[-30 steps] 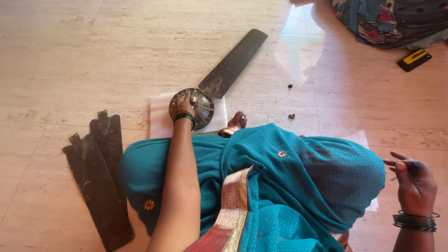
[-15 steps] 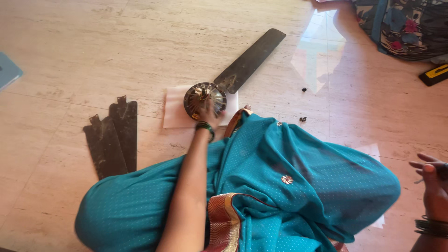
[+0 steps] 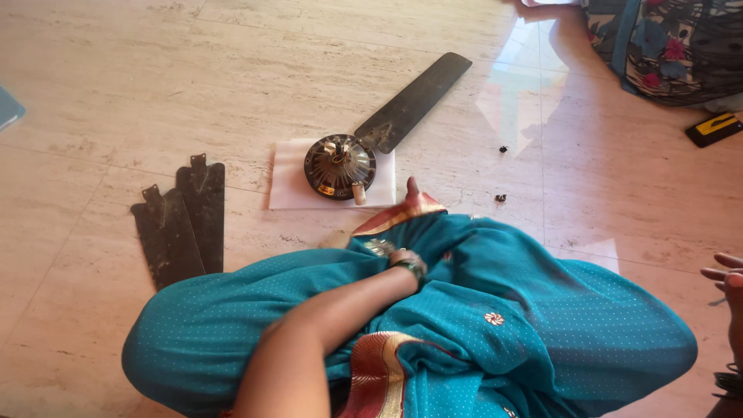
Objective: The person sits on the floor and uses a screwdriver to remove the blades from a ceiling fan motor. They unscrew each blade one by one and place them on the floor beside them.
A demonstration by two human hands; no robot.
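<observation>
Motor: round dark fan motor sits on a white sheet on the floor, top side up, wiring and a small pale cylinder at its near edge.
Blade on: one dark blade is at the motor's far right side, reaching away toward the upper right; it looks attached, but the joint is too small to be sure.
Blades off: two blades lie stacked, partly overlapping, on the floor well to the left of the motor, bracket ends pointing away.
Screws: two small dark bits lie loose on the floor right of the motor.
Progress: judged from the layout, two of three blades are apart from the motor and one is left at it; work looks past halfway.
Left hand: left hand rests in the teal cloth of the lap, near the motor but not touching it; grip hidden in the folds, cannot tell if it holds anything.
Right hand: right hand at the right frame edge, fingers spread loose, nothing in it.
Floor: polished beige stone tiles, faint veining, bright window glare at upper right.
Room: patterned cloth at the top right corner; a yellow-and-black tool beside it; a blue edge at far left.
</observation>
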